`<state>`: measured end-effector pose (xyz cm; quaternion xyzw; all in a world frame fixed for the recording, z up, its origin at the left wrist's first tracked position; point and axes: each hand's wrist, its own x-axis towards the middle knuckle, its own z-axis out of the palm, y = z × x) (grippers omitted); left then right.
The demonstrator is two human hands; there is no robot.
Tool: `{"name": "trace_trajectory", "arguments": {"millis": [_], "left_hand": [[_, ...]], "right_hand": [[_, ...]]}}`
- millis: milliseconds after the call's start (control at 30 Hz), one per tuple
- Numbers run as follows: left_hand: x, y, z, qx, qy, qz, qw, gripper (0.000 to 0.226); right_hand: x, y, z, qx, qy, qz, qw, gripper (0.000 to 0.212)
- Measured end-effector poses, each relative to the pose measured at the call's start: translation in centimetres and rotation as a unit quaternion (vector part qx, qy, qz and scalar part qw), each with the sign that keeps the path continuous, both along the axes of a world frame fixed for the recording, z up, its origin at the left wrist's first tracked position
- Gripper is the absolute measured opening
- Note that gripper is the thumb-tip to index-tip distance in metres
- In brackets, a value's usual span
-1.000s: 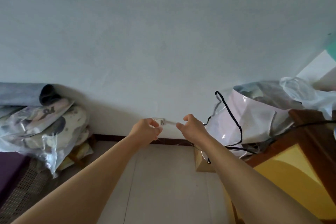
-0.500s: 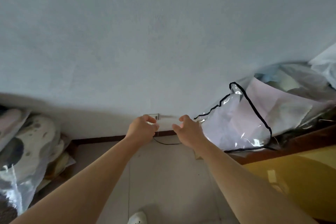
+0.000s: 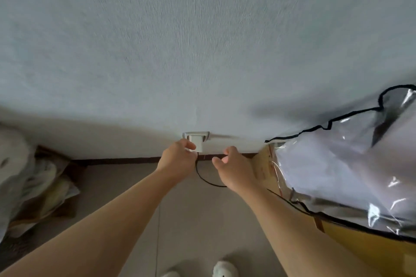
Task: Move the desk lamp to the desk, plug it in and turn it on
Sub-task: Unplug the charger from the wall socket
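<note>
**Plug goes to the low wall socket, one hand steering, one minding the cord**

At the far left a heap of bagged soft goods [image 3: 24,175] sits on the floor against the wall, clear of the work, so the approach to the socket is free.

The left hand [image 3: 177,162] reaches to the foot of the wall, its grip closed round the white plug [image 3: 197,145], thumb and forefinger pinching the plug body. The plug stands right at the socket plate [image 3: 196,135], set low just above the dark skirting board [image 3: 126,161]. Whether the pins are fully home cannot be told; the hand hides the joint. Holding it by the body, not the cord, lets the person push straight in.

From the plug a thin black cord [image 3: 202,179] loops down and runs right, under the right hand [image 3: 234,171]. That grip is half open, fingers curled and loose, and it seems to hold nothing, though the cord passes behind it and contact cannot be ruled out. It likely hovers there to keep slack in the cord.

To the right a clear plastic bag with black trim [image 3: 351,159] rests on a yellow surface [image 3: 371,252], probably the table. The lamp itself is out of view; the cord leads off toward that side. I judge plugging in to be the step in hand, switching on not yet done.
</note>
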<state>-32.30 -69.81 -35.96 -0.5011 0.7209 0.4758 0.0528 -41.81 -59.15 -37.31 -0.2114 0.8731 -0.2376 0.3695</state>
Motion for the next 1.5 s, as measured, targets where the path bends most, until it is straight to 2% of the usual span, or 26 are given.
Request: {"name": "trace_trajectory", "arguments": {"millis": [233,433,600,767,900,967,1300,1500], "left_hand": [[-3.4,-2.1,-9.5,-0.003,-0.03,0.003,1.0,0.035],[-4.8,-3.7,-16.9,0.0,-0.054,0.018,0.998,0.035],[-5.4,-4.9,-20.3,0.019,-0.018,0.061,0.998,0.033],[-6.3,-5.5,-21.8,0.038,-0.009,0.094,0.995,0.027],[-6.7,-5.8,-22.1,0.056,-0.014,0.106,0.993,0.014],[-6.7,-5.9,-22.0,0.068,-0.007,0.107,0.992,0.015],[-5.9,-5.1,-21.9,0.088,0.007,0.123,0.988,0.02],[-4.0,-3.3,-21.0,0.102,-0.055,0.092,0.989,0.028]], "right_hand": [[-3.0,-3.0,-9.8,-0.022,0.008,0.044,0.999,0.032],[-4.0,-5.9,-16.6,-0.05,0.017,0.06,0.997,0.041],[-4.4,-7.7,-19.8,-0.067,0.019,0.05,0.996,0.035],[-4.8,-9.2,-21.3,-0.094,0.005,0.006,0.996,0.029],[-4.8,-10.3,-21.5,-0.109,-0.085,-0.093,0.986,0.025],[-4.7,-10.5,-21.4,-0.111,-0.11,-0.116,0.981,0.024],[-3.8,-9.6,-21.5,-0.121,-0.142,-0.137,0.973,0.023],[-2.2,-7.1,-20.6,-0.102,-0.175,-0.097,0.975,0.019]]}}
